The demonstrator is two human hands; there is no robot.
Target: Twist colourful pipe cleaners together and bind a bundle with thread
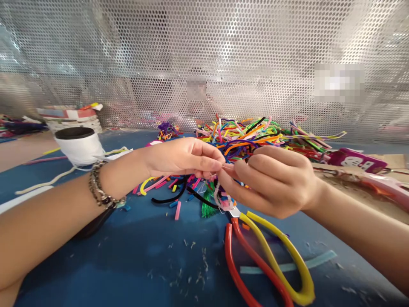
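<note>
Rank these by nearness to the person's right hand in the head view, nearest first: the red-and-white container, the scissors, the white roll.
From the right hand:
1. Scissors: just below it.
2. White roll: well off to the left.
3. Red-and-white container: also left, behind the roll.

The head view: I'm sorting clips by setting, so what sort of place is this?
Probably a craft workspace: there's a heap of what look like pipe cleaners, a pair of scissors, and a spool that seems to hold white thread.
</note>
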